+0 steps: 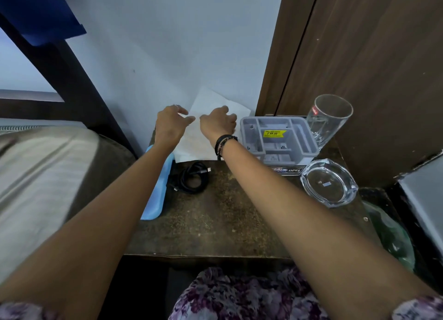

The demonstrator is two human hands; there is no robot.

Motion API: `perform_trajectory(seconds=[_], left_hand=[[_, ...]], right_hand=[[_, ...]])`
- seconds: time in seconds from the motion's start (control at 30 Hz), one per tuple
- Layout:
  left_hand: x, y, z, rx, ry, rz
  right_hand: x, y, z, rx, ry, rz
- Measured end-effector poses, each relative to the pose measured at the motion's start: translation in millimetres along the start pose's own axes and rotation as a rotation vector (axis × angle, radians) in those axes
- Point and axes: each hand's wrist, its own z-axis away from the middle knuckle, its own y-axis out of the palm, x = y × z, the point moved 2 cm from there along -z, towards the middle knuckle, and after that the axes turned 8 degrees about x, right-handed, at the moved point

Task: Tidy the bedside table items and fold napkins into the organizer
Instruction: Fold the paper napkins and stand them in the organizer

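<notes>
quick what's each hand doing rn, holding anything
Left hand: open, fingers curled over the napkin, holding nothing.
Right hand: fingers curled on the napkin; grip cannot be told.

Dim, cool, even indoor light; source not identifiable. Soft shadow on the counter (pixel 215 214) beneath both forearms. Faint highlights on the glass (pixel 332 118) and glass dish (pixel 329 183), no harsh glare. Strong wide-angle bending at the frame edges. Motion smear on the bedding (pixel 43 171) at left; slight softness overall, compression haze on the wall (pixel 167 44).
</notes>
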Motion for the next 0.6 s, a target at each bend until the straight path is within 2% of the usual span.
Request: perform_trajectory(seconds=[0.13, 0.33, 0.5, 0.6], left_hand=[[7.4, -2.9, -1.3, 0.007, -0.035, 0.058], [6.7, 6.9, 2.6, 0.119, -0.119, -0.110], [9.4, 3.2, 2.7, 0.006, -0.133, 0.056], [16.6, -5.3, 6.8, 0.034, -0.160, 0.162]], right_hand=[[-6.0, -3.7, -10.2, 0.012, 0.039, 0.021], [-13.1, -0.2, -12.9, 0.053, 0.038, 0.070], [-16.9, -0.4, -13.5, 0.078, 0.036, 0.104], [-18.8, -1.9, -11.8, 0.087, 0.007, 0.137]])
